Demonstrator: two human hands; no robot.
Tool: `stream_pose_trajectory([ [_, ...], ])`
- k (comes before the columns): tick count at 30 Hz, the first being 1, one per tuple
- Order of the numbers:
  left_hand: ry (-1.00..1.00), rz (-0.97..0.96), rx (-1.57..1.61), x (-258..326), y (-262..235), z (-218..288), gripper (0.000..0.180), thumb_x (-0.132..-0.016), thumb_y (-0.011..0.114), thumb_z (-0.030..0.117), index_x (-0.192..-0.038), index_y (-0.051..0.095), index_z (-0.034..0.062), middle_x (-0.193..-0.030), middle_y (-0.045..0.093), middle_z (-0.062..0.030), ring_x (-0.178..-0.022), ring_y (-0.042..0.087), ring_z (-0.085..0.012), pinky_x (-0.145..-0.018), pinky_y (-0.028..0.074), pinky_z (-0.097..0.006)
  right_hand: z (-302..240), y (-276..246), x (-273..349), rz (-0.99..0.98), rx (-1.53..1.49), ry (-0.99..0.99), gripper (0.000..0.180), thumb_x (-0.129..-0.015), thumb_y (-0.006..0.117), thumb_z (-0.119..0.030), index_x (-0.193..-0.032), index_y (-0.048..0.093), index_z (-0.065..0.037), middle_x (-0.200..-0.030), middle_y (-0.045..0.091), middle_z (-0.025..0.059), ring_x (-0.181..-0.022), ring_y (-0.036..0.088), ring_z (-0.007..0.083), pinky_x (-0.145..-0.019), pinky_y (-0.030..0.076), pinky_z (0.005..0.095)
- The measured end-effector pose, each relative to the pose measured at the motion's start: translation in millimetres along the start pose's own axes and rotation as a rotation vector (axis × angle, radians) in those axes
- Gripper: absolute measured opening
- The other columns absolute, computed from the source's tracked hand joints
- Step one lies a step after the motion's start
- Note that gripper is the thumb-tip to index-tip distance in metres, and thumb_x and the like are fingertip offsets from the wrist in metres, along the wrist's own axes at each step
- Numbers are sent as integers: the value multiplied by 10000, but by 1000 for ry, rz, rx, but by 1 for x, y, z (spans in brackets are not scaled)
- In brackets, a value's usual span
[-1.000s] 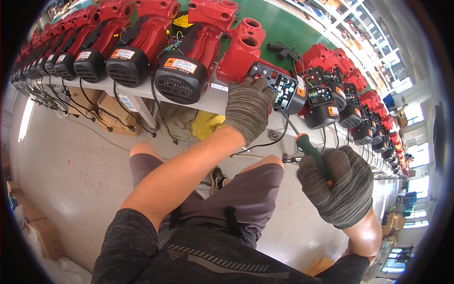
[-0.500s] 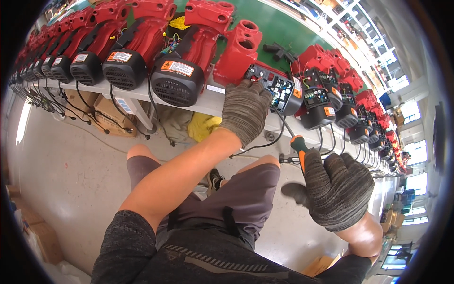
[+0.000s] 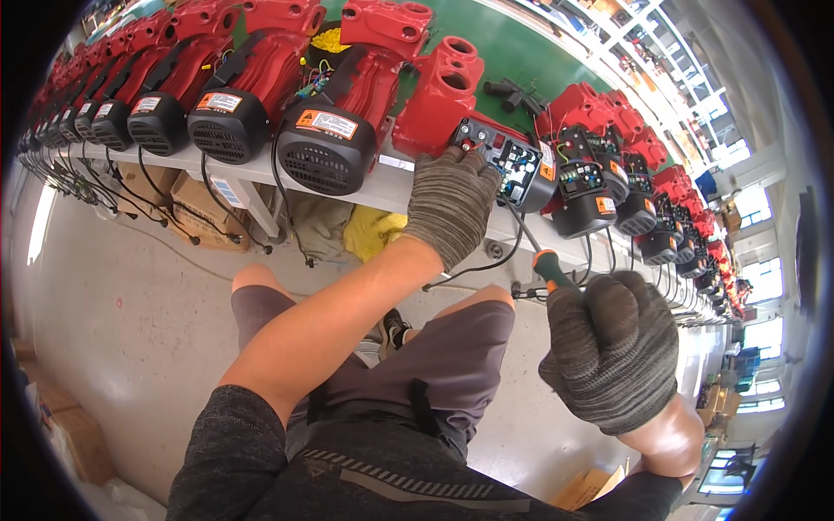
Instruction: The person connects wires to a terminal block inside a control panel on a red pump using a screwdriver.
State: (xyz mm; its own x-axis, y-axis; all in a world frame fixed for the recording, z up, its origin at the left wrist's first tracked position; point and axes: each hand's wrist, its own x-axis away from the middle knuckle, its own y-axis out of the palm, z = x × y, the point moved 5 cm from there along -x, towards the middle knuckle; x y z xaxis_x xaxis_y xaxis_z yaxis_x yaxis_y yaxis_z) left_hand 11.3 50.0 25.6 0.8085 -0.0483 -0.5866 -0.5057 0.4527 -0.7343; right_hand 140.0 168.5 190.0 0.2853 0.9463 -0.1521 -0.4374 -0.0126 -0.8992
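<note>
In front of me a red pump (image 3: 432, 97) lies on the bench, its black control box uncovered so that the circuit board (image 3: 519, 172) shows. My left hand (image 3: 453, 204), in a grey knit glove, grips the near side of this box; its fingertips are partly hidden against it. Off to the right, my gloved right hand (image 3: 612, 352) is closed around the green and orange handle of a screwdriver (image 3: 549, 267). The screwdriver's shaft slants up to the box's lower edge, beside a black cable. Its tip is too small to make out.
Several red pumps with black motor covers (image 3: 326, 152) line the bench to the left. More pumps with exposed boards (image 3: 580, 178) stand to the right. Cables hang off the bench edge. Cardboard boxes (image 3: 204, 208) and a yellow cloth (image 3: 369, 230) lie underneath.
My right hand has turned on the screwdriver, and its thumb, earlier stretched out to the left, has folded in. The left hand and the pump have hardly moved.
</note>
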Motion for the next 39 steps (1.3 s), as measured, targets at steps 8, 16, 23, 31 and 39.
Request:
stream_pose_trajectory([
  [8, 6, 22, -15, 1, 1, -1, 192, -836, 665, 200, -1011, 730, 152, -1070, 673, -68, -1048, 592, -314, -832, 426, -539, 4, -4, 0, 99, -5, 107, 589, -695, 802, -135, -1246, 619, -30, -867, 523, 129, -618, 565, 276, -443, 411, 371],
  [16, 19, 28, -10, 1, 1, -4, 187, -838, 664, 191, -1007, 732, 147, -1059, 675, -73, -1008, 606, -314, -824, 432, -522, 9, -3, 4, -228, -28, 273, 415, -742, 728, -139, -1129, 638, -17, -789, 566, 120, -582, 580, 245, -402, 421, 357],
  [23, 31, 42, 2, 0, 2, -3, 184, -834, 667, 184, -999, 731, 133, -1038, 676, -79, -1001, 607, -319, -823, 443, -521, 0, 3, 11, -188, -21, 187, 362, -786, 712, -109, -1128, 640, -16, -707, 558, 72, -576, 590, 257, -454, 473, 405],
  [31, 35, 70, 16, 1, -1, -1, 183, -823, 669, 176, -989, 729, 127, -1020, 675, -76, -973, 610, -319, -810, 457, -510, 5, -9, 0, 127, -36, 112, 511, -738, 769, -89, -1213, 612, 18, -855, 574, 132, -629, 589, 290, -523, 457, 457],
  [39, 40, 54, 31, 1, 0, -2, 216, -806, 671, 172, -1012, 728, 141, -1040, 666, -71, -989, 607, -318, -813, 450, -534, 5, -3, -1, -188, -49, 153, 483, -676, 757, -56, -1141, 645, 9, -750, 495, 95, -588, 550, 251, -444, 418, 378],
])
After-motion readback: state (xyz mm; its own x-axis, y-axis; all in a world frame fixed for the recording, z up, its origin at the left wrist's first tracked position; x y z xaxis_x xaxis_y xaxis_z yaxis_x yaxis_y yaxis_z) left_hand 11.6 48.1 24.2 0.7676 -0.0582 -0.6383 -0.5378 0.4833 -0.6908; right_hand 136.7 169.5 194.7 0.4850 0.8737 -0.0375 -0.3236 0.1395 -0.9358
